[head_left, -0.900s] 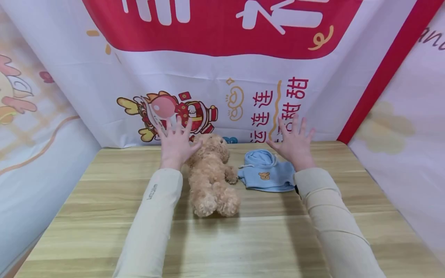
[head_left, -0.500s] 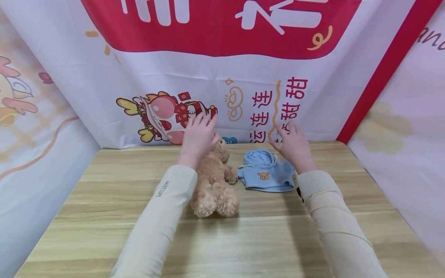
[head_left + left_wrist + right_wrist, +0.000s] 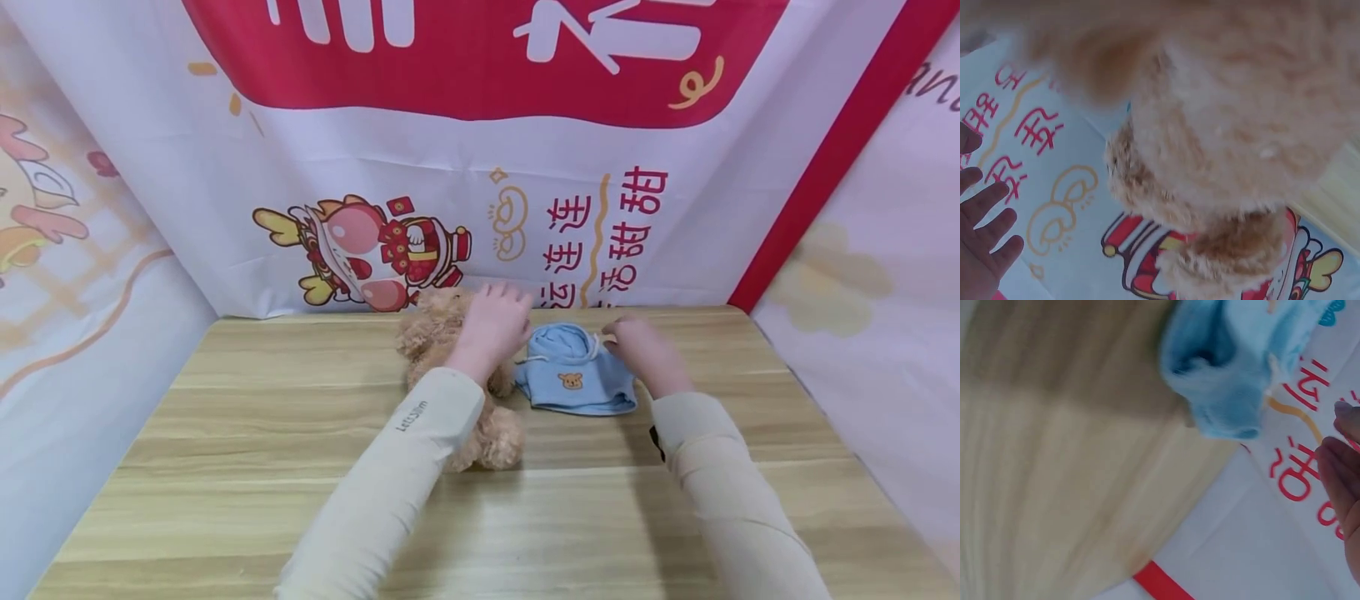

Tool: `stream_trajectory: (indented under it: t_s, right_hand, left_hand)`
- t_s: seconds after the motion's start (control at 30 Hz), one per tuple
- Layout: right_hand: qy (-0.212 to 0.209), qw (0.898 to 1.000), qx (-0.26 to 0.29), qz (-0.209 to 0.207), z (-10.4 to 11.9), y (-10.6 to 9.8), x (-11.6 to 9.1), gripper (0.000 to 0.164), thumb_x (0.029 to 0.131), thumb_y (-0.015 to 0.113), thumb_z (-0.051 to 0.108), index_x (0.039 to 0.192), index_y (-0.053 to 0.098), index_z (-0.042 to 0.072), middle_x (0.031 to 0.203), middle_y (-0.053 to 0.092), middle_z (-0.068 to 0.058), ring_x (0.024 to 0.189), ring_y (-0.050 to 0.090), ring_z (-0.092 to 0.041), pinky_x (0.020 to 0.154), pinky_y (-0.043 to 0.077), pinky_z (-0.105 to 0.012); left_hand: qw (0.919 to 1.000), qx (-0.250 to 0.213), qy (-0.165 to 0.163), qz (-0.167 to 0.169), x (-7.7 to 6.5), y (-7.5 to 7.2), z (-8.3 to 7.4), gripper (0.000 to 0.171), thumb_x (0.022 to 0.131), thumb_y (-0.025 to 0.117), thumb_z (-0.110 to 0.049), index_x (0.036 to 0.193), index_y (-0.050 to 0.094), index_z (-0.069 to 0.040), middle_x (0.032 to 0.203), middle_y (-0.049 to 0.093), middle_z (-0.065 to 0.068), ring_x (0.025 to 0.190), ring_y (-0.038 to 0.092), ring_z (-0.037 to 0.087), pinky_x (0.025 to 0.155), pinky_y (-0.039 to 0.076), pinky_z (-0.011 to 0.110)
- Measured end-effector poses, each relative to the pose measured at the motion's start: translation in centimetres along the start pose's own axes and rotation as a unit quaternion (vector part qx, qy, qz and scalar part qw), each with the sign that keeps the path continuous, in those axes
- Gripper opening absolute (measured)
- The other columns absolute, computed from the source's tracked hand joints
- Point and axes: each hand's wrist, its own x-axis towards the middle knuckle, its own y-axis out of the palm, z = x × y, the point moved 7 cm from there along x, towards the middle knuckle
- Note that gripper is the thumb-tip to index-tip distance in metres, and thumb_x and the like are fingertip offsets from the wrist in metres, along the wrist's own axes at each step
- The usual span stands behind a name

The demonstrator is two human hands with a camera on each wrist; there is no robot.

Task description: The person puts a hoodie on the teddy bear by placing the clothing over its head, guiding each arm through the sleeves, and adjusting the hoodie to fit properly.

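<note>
Wooden tabletop (image 3: pixel 540 529): blue hoodie (image 3: pixel 581 392) between left grip (image 3: pixel 497 325) and right grip (image 3: pixel 647 350).

Place: a small cloth-screened booth is shown; whether it is set up in a home, a shop or a lab cannot be told.
Table (image 3: pixel 202 467): its pale, wood-grained top is enclosed by hangings at the back and both sides.
Back cloth (image 3: pixel 420 154): white fabric is printed with a red panel (image 3: pixel 450 71), a sideways cartoon dragon (image 3: pixel 356 229) and red Chinese characters (image 3: pixel 577 212), and is edged by a red band (image 3: pixel 828 158).
Side hangings (image 3: pixel 862 383): cartoon shapes and dark lettering are printed on them.
</note>
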Motion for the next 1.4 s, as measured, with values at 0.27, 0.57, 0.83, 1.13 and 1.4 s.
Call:
stream_trajectory:
  t_s: [0.27, 0.57, 0.83, 1.13, 1.4]
  right_hand:
    - [-0.026, 0.999, 0.022, -0.023, -0.1, 2.0, -0.9, 0.018, 0.086, 0.066, 0.003, 0.102, 0.070, -0.001, 0.103, 0.068, -0.019, 0.097, 0.065, -0.036, 0.085, 0.053, -0.046]
    - [-0.032, 0.999, 0.040, -0.016, -0.6, 4.4, -1.1, 0.029, 0.085, 0.069, 0.006, 0.113, 0.068, 0.003, 0.115, 0.064, -0.022, 0.106, 0.061, -0.038, 0.095, 0.049, -0.050]
    - [-0.017, 0.999, 0.020, 0.027, -1.4, 6.0, -1.8, 0.044, 0.087, 0.068, 0.015, 0.129, 0.058, 0.005, 0.136, 0.049, -0.028, 0.126, 0.046, -0.045, 0.107, 0.037, -0.056]
    - [-0.014, 0.997, 0.059, 0.041, -2.0, 7.1, -2.2, 0.045, 0.092, 0.061, 0.016, 0.135, 0.052, 0.004, 0.139, 0.045, -0.031, 0.123, 0.048, -0.049, 0.103, 0.040, -0.058]
    - [-0.013, 0.997, 0.069, 0.025, -2.0, 7.3, -2.3, 0.039, 0.092, 0.062, 0.014, 0.128, 0.058, 0.003, 0.126, 0.056, -0.027, 0.115, 0.056, -0.043, 0.099, 0.045, -0.054]
  left_hand:
    - [0.9982, -0.005, 0.054, -0.027, -0.2, 2.1, -2.0, 0.028, 0.095, 0.054, -0.027, 0.120, 0.063, -0.015, 0.117, 0.067, 0.002, 0.112, 0.060, 0.020, 0.098, 0.048, 0.034]
    - [0.9929, -0.022, 0.116, -0.016, -1.0, 5.3, -4.1, 0.026, 0.095, 0.058, -0.027, 0.116, 0.065, -0.014, 0.115, 0.068, 0.003, 0.108, 0.063, 0.020, 0.095, 0.050, 0.033]
    - [0.9963, -0.002, 0.085, -0.010, -1.0, 7.9, -4.6, 0.025, 0.095, 0.057, -0.029, 0.115, 0.066, -0.017, 0.115, 0.068, 0.000, 0.107, 0.063, 0.017, 0.091, 0.052, 0.031]
    - [0.9968, 0.039, 0.069, -0.010, -0.8, 9.7, -5.3, 0.025, 0.098, 0.047, -0.019, 0.115, 0.065, -0.016, 0.112, 0.068, 0.001, 0.102, 0.064, 0.015, 0.088, 0.053, 0.028]
    - [0.9969, 0.046, 0.045, 0.045, -1.3, 11.3, -5.8, 0.034, 0.101, 0.040, -0.018, 0.130, 0.056, -0.015, 0.124, 0.064, 0.001, 0.111, 0.061, 0.016, 0.093, 0.051, 0.029]
